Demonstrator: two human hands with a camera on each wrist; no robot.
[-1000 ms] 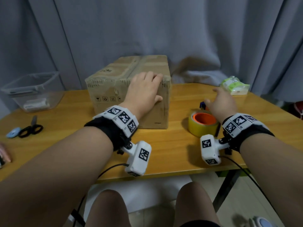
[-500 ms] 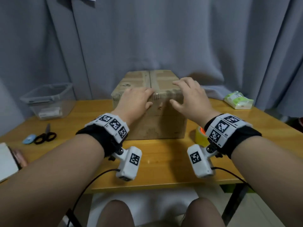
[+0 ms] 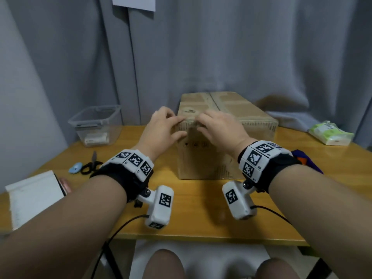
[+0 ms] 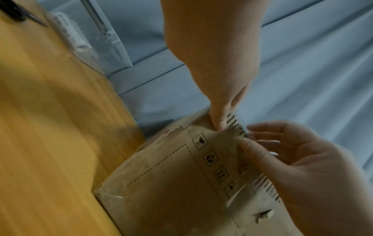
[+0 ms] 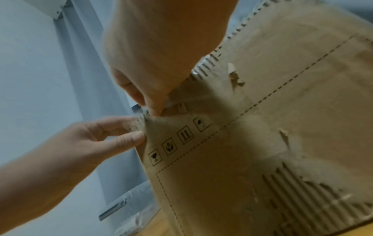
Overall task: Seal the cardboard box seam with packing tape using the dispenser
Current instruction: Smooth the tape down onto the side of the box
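Note:
A worn cardboard box (image 3: 227, 141) stands on the wooden table (image 3: 197, 216), its top seam running away from me. Both hands meet at its near top edge by the left corner. My left hand (image 3: 164, 126) has fingers curled over the top and its thumb (image 5: 131, 139) on the front face. My right hand (image 3: 218, 125) pinches the same edge, thumb (image 5: 155, 110) below and fingers above. In the left wrist view the left thumb (image 4: 220, 123) presses the edge beside the right hand (image 4: 292, 159). A purple and orange tape dispenser (image 3: 311, 165) shows partly behind my right wrist.
A clear plastic bin (image 3: 94, 123) sits at the back left, with scissors (image 3: 90, 166) and a small blue item (image 3: 75, 168) in front of it. White paper (image 3: 34, 198) lies at the left edge. A pack of wipes (image 3: 330, 133) lies far right. Grey curtain hangs behind.
My right hand left the tape roll and came onto the box. Both hands went from lying flat on the top to gripping the near top edge at the left corner.

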